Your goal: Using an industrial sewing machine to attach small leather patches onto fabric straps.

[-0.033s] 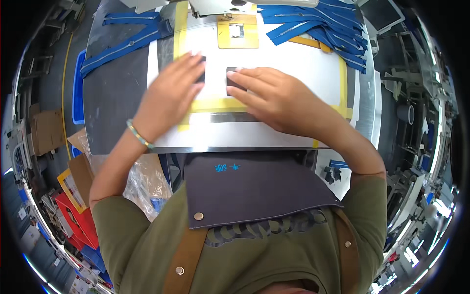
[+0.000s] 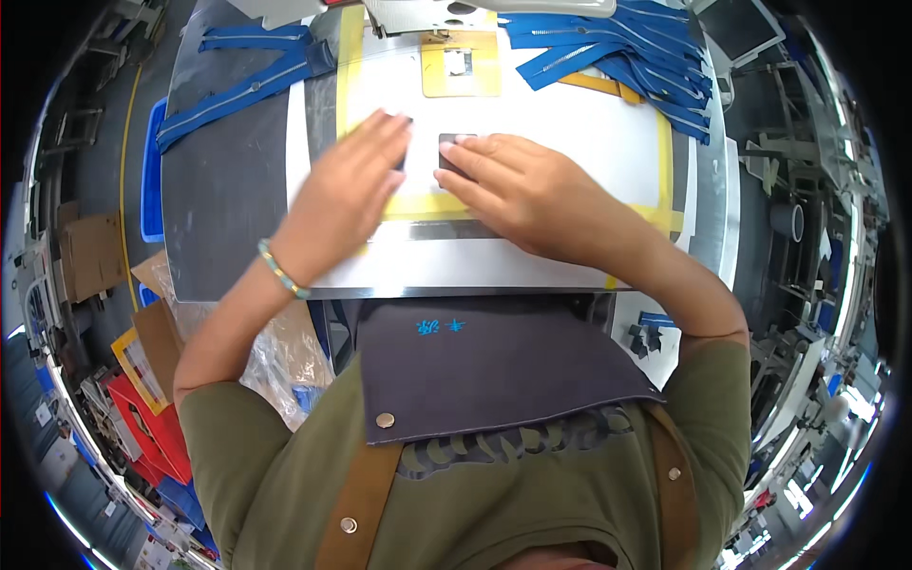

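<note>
- Left hand [image 2: 350, 195], at half past ten from the middle of the view; its fingers lie stretched and close together, palm down, slightly blurred; the thumb stands apart; a dark piece [image 2: 403, 160] shows at 11 o'clock, between the thumb and fingers and mostly covered; whether they grip it I cannot tell.
- Right hand [image 2: 522, 195], at 1 o'clock; fingers extended and spread from the thumb, not curled; the fingertips rest on a dark square patch [image 2: 448, 163] at 12 o'clock, partly hidden beneath them.
- The patch lies on a white sheet [image 2: 570, 123] bordered with yellow tape [image 2: 665, 142]; the dark piece lies toward the patch's 9 o'clock, apart from it.
- Farther out at 12 o'clock, a yellow plate [image 2: 435, 81] with a square opening sits below a white sewing machine head [image 2: 408, 15].
- Blue metal-toothed zippers [image 2: 608, 43] overlap in a pile at 1 o'clock; more blue zipper strips [image 2: 242, 92] lie between 10 and 11 o'clock.
- Small dark pieces [image 2: 646, 339] lie between 3 and 4 o'clock, below the table edge; a blue bin [image 2: 152, 176] stands at 10 o'clock; clear plastic [image 2: 275, 356] at 8 o'clock.
</note>
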`<state>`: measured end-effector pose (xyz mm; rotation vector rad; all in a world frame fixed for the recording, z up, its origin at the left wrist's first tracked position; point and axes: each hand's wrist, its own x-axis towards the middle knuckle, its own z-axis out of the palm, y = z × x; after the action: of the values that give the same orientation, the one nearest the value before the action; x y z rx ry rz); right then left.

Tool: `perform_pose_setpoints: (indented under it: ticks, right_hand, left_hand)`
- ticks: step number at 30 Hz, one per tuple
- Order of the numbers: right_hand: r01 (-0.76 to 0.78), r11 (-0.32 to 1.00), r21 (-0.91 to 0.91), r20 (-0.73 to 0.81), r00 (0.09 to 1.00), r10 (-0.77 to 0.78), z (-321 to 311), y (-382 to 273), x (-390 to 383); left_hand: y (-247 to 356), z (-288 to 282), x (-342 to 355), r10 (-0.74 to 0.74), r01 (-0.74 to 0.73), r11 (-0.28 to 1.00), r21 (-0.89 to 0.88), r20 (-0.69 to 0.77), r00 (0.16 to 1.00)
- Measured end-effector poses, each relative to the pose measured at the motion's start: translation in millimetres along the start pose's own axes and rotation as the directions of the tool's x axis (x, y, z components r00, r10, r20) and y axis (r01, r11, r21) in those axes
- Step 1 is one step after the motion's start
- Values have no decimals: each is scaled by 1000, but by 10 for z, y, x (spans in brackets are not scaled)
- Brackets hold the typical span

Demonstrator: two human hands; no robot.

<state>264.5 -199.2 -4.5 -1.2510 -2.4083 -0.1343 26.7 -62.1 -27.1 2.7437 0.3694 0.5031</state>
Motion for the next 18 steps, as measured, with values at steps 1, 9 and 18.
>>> perform_pose_setpoints:
  ticks: [1,9,18]
  right_hand:
    - [52,994,-95,-6,999,-53,41,8,-1]
    - [5,972,-234,-3,1000,-6,-12,-18,-72]
    - [-137,956,-260,87,983,164,-69,-102,-18]
  left_hand:
    - [115,60,-10,-12,12,996,-84,0,1000]
    - [218,-36,189,-66,57,939,-339,-16,998]
    - [160,-3,733,221,-268,925,-270,-195,956]
